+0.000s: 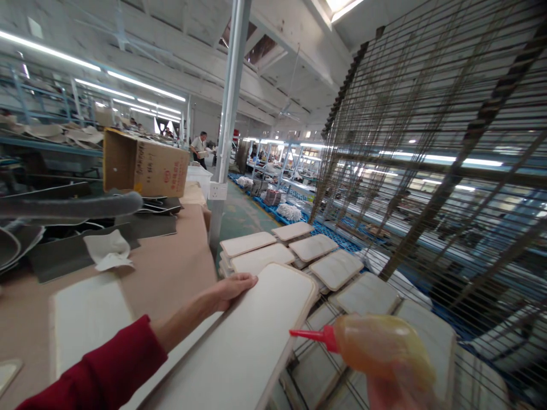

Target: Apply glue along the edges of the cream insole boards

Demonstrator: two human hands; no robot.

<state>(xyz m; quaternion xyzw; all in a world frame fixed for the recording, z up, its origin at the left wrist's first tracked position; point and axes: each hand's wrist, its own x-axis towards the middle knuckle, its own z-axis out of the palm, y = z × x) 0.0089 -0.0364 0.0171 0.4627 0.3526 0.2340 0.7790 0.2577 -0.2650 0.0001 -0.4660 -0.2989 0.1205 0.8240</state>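
Observation:
My left hand (pixel 234 289) grips the edge of a long pale panel (pixel 245 336) with rounded corners, thumb on top and the other fingers hidden beneath. In my right hand (pixel 395 384), at the lower right, is a squeeze bottle (pixel 376 344) of amber liquid with a red nozzle. The bottle lies nearly level, and its tip points left at the panel's right edge; whether they touch I cannot tell. My right fingers are blurred. Similar pale panels (pixel 314 247) lie in rows on a wire rack beyond and beneath.
On the left stands a brown-covered table (pixel 179 250) with a cardboard box (pixel 160 168), dark sheets (pixel 81 247) and a crumpled white piece (pixel 110 250). A metal post (pixel 228 114) rises ahead. Raised wire racks (pixel 427 142) fill the right. A person (pixel 199 149) stands farther back.

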